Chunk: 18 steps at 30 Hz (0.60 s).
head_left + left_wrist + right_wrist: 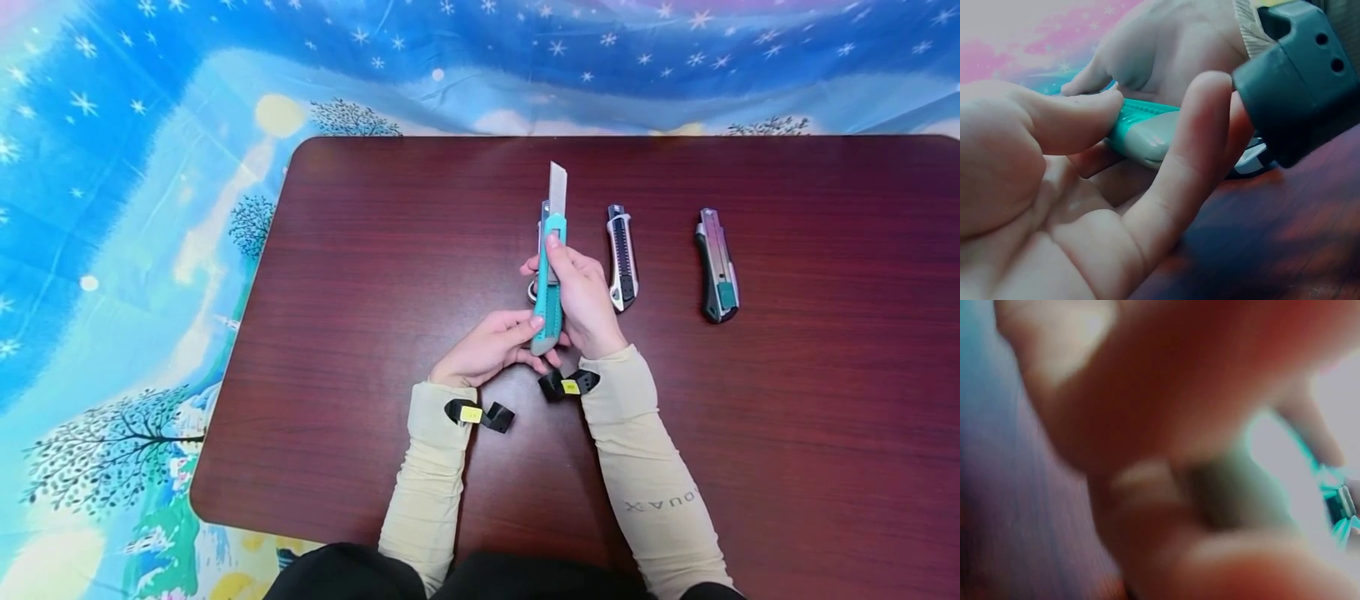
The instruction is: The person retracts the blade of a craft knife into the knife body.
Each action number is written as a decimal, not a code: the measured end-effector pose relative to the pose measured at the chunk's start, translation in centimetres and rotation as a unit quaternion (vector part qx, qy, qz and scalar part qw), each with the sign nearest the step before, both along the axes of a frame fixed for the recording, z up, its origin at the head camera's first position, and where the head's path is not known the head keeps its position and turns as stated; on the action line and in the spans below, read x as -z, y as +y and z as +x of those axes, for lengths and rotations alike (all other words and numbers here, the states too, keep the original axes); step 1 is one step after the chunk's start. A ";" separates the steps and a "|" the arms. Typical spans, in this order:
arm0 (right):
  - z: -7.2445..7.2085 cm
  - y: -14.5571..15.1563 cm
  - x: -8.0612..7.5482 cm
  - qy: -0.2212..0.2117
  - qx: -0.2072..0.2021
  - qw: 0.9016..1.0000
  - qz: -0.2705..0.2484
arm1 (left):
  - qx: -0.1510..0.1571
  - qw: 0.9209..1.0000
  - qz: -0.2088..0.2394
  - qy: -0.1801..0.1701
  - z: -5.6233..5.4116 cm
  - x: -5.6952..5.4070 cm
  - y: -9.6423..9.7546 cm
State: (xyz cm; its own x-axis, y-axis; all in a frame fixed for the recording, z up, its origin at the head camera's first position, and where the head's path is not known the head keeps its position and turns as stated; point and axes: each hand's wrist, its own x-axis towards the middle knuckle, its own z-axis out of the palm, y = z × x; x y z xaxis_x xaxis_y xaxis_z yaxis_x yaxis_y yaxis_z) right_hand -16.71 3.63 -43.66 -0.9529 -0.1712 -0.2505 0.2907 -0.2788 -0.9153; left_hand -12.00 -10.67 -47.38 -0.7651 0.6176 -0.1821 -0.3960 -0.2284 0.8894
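Observation:
A teal utility knife (552,308) with a grey butt is held up over the table, its long blade (558,190) out and pointing away from me. My right hand (588,296) grips the middle of its body, thumb lying along the top near the slider. Lower down, my left hand (491,346) pinches the butt end between thumb and fingers. The left wrist view shows the grey butt (1150,137) close up, with the left thumb on the teal body. Blurred fingers fill most of the right wrist view, beside the bright teal handle (1272,462).
Behind the teal knife lies another cutter (545,208), mostly hidden. To the right on the brown table (360,250) lie a silver-and-black cutter (622,258) and a black-and-grey one with a green slider (720,267). A snowflake-patterned cloth (465,50) hangs beyond the table's edge.

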 end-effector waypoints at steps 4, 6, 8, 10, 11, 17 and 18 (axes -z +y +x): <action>0.1 -0.2 -0.1 -0.004 -0.005 1.000 0.004 | -0.015 1.000 0.006 -0.013 0.0 0.2 0.1; 0.2 -0.3 -0.1 -0.005 -0.009 1.000 0.006 | -0.021 0.999 0.012 -0.024 0.0 0.2 0.2; 0.2 -0.3 -0.2 -0.003 -0.013 1.000 0.006 | -0.027 0.999 0.021 -0.035 0.0 0.3 0.2; 0.2 -0.4 -0.2 0.001 -0.019 1.000 0.009 | -0.031 0.998 0.029 -0.041 0.0 0.3 0.1; 0.2 -0.3 -0.2 0.002 -0.022 1.000 0.007 | -0.033 0.998 0.033 -0.045 0.0 0.2 0.1; 0.0 0.0 -0.2 0.006 -0.035 0.999 -0.012 | -0.041 0.997 0.044 -0.055 -0.1 0.1 0.2; 0.0 0.1 -0.1 0.008 -0.036 0.999 -0.013 | -0.043 0.997 0.044 -0.056 -0.1 0.1 0.2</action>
State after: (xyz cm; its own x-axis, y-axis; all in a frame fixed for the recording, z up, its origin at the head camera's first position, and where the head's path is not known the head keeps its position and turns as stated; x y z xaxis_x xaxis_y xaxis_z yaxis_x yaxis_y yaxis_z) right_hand -16.70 3.68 -43.51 -0.9416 -0.2455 -0.2304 0.2967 -0.2818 -0.9124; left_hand -12.10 -10.44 -47.47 -0.7938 0.5682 -0.2170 -0.4668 -0.3404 0.8162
